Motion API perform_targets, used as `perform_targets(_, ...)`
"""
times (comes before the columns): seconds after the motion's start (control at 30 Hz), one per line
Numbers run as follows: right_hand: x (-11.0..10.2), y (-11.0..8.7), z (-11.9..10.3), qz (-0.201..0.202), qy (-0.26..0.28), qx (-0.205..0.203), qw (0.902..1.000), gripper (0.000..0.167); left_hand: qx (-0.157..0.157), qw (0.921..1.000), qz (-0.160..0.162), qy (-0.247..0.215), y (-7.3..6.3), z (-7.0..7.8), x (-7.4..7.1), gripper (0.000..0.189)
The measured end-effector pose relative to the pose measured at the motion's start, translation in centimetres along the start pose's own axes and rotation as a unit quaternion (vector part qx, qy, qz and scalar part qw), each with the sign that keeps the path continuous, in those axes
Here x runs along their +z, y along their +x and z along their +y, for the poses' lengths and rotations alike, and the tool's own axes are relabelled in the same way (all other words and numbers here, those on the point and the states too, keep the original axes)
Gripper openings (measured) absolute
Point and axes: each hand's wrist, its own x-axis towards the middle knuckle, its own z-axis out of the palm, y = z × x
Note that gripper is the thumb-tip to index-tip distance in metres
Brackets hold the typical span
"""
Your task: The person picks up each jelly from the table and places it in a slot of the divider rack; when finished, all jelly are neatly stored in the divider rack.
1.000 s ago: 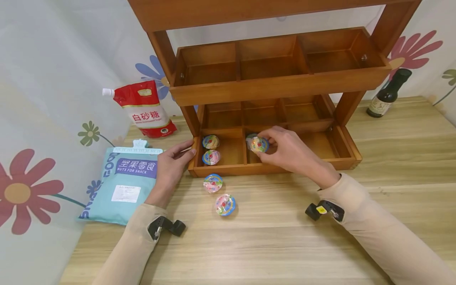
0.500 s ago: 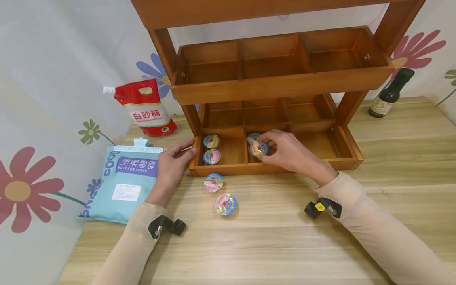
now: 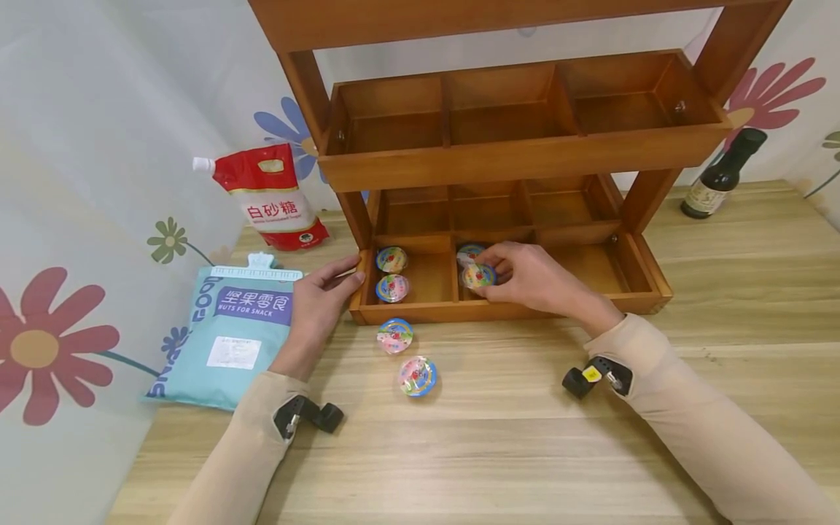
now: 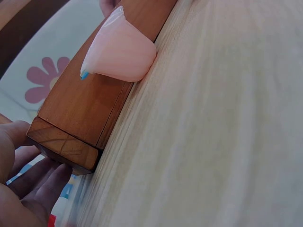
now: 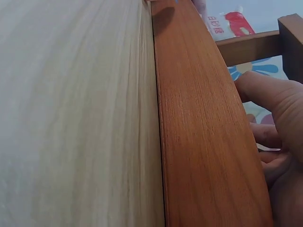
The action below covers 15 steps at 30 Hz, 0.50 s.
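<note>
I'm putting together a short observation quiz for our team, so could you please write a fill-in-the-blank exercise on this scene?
1. The right hand pinches a jelly cup at the ____ compartment of the wooden rack's lowest front row.
2. The number of loose cups on the table is ____.
3. In the head view, a dark bottle stands to the ____ of the rack.
4. The sugar pouch has a cap coloured ____.

Missing words: middle; two; right; white.

Smooth wooden rack (image 3: pixel 518 159), glossy, possibly plastic cups (image 3: pixel 417 376), wood-grain tabletop (image 3: pixel 499 452)
</note>
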Motion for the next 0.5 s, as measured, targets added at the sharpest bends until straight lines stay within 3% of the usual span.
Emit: perform_targets(0.5,-0.61,0.31,0.69,-0.038,0.022,0.000,0.9990,0.049,-0.013,0.9999,0.000,0.000,-0.05,0.26,-0.02,0.037)
